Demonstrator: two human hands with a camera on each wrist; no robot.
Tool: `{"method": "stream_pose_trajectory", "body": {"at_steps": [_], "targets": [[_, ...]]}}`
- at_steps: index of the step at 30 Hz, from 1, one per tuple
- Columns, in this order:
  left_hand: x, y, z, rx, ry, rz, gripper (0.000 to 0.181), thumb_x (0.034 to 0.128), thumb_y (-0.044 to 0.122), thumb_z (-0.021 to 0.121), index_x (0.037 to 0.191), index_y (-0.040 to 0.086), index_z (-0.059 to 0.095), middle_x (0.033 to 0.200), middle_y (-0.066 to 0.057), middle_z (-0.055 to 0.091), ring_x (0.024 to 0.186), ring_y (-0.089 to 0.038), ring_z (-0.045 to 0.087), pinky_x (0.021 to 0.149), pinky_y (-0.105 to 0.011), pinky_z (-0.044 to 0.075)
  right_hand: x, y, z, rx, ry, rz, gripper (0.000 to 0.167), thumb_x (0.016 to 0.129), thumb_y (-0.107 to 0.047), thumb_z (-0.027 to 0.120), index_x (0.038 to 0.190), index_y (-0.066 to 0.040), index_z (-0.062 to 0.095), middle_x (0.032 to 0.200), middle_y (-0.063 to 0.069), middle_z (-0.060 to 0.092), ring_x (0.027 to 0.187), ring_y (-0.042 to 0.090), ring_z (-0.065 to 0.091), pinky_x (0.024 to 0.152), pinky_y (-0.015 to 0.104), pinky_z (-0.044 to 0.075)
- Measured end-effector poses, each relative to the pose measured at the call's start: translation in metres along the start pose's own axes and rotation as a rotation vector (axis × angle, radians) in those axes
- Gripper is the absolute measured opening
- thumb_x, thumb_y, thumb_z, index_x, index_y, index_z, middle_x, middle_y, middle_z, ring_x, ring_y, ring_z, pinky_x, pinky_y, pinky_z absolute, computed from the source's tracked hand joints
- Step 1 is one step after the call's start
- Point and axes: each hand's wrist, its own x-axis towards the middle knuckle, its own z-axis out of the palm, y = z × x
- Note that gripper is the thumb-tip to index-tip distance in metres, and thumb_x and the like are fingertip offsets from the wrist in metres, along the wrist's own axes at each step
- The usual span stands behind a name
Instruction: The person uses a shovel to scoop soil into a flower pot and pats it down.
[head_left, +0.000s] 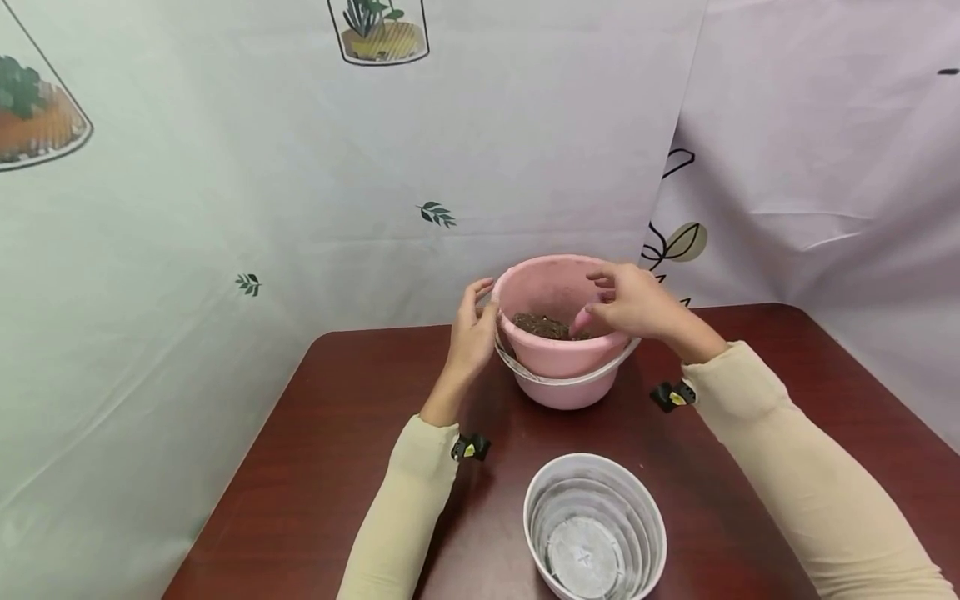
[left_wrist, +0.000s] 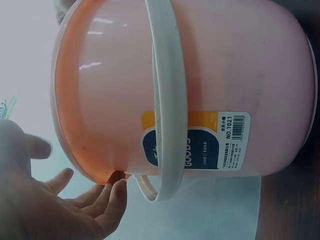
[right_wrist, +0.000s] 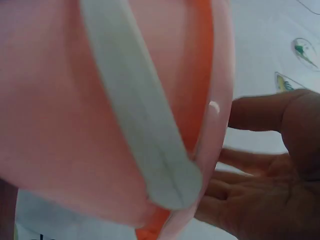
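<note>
A pink bucket [head_left: 567,393] with a white handle [head_left: 573,381] stands near the table's back edge, dark soil [head_left: 542,326] inside. My left hand [head_left: 472,337] is at its left rim; in the left wrist view this hand [left_wrist: 65,200] touches the rim with its fingertips, thumb apart. Over the right side of the opening, my right hand [head_left: 637,304] holds a small pink tool [head_left: 581,320] between thumb and fingers, its lower end down at the soil. The right wrist view has the right hand [right_wrist: 265,175] beside the rim, partly behind it; the tool is hidden there.
A white ribbed pot [head_left: 585,554], with nothing in it, stands on the dark red table [head_left: 352,400] in front of the bucket. A pale cloth [head_left: 300,167] printed with plants hangs behind the table and along its sides.
</note>
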Motion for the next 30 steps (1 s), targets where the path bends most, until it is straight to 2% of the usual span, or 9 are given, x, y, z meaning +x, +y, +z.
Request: {"method": "stream_pose_trajectory", "body": {"at_steps": [3,8,10,14,20,23,27,30], "targets": [[0.001,0.000,0.000,0.025,0.011,0.006,0.044,0.0959,0.007,0.053,0.140,0.008,0.049,0.144,-0.014,0.052,0.105,-0.035,0.065,0.080,-0.040,0.055,0.002,0.007,-0.001,-0.023,-0.009,-0.086,0.048,0.085,-0.002,0.065,0.131,0.007,0.059,0.115,0.022,0.069,0.122,0.037,0.058,0.102,0.052,0.042],[0.002,-0.001,0.001,0.070,0.051,0.047,0.050,0.0890,0.002,0.056,0.138,0.003,0.048,0.140,-0.017,0.055,0.102,-0.031,0.068,0.078,-0.040,0.057,0.013,0.020,-0.007,-0.049,-0.008,-0.108,0.042,0.081,0.002,0.072,0.123,0.003,0.067,0.119,0.019,0.068,0.117,0.037,0.061,0.098,0.051,0.046],[0.002,-0.001,0.001,0.080,0.066,0.054,0.050,0.0881,0.002,0.056,0.137,0.003,0.048,0.138,-0.017,0.056,0.101,-0.031,0.068,0.078,-0.041,0.057,0.021,0.026,-0.009,-0.032,-0.010,-0.109,0.040,0.080,0.005,0.074,0.119,0.001,0.070,0.117,0.017,0.070,0.113,0.036,0.064,0.095,0.048,0.049],[0.004,0.001,-0.002,0.093,0.083,0.060,0.049,0.0883,0.002,0.056,0.137,0.002,0.048,0.137,-0.018,0.057,0.101,-0.032,0.069,0.079,-0.043,0.057,0.035,0.036,-0.013,-0.011,0.003,-0.170,0.033,0.079,0.008,0.076,0.111,0.001,0.073,0.110,0.015,0.072,0.103,0.037,0.068,0.084,0.044,0.055],[0.005,0.001,-0.005,0.105,0.063,0.063,0.048,0.0890,0.002,0.056,0.136,0.001,0.048,0.137,-0.018,0.057,0.101,-0.032,0.068,0.078,-0.042,0.057,0.047,0.045,-0.011,-0.020,0.067,-0.239,0.024,0.076,0.003,0.083,0.099,-0.001,0.077,0.097,0.012,0.075,0.087,0.029,0.073,0.072,0.033,0.058],[0.004,0.001,-0.004,0.102,0.053,0.065,0.048,0.0894,0.001,0.057,0.136,0.001,0.049,0.137,-0.018,0.057,0.102,-0.032,0.068,0.078,-0.042,0.057,0.050,0.048,-0.008,-0.041,0.120,-0.274,0.023,0.073,0.000,0.086,0.095,0.000,0.077,0.091,0.013,0.076,0.082,0.027,0.074,0.070,0.035,0.058],[0.002,0.000,-0.003,0.092,0.040,0.059,0.047,0.0902,0.001,0.057,0.137,0.001,0.048,0.137,-0.019,0.056,0.102,-0.032,0.068,0.078,-0.043,0.057,0.055,0.051,-0.004,-0.115,0.156,-0.308,0.026,0.075,-0.002,0.084,0.099,0.003,0.075,0.091,0.016,0.075,0.077,0.029,0.073,0.067,0.040,0.057],[0.001,-0.001,-0.001,0.085,0.025,0.047,0.048,0.0907,0.001,0.057,0.138,0.002,0.048,0.139,-0.019,0.055,0.103,-0.033,0.067,0.078,-0.042,0.057,0.055,0.052,0.000,-0.058,0.088,-0.247,0.027,0.085,-0.002,0.077,0.109,0.008,0.070,0.098,0.022,0.073,0.079,0.033,0.072,0.065,0.038,0.057]]}}
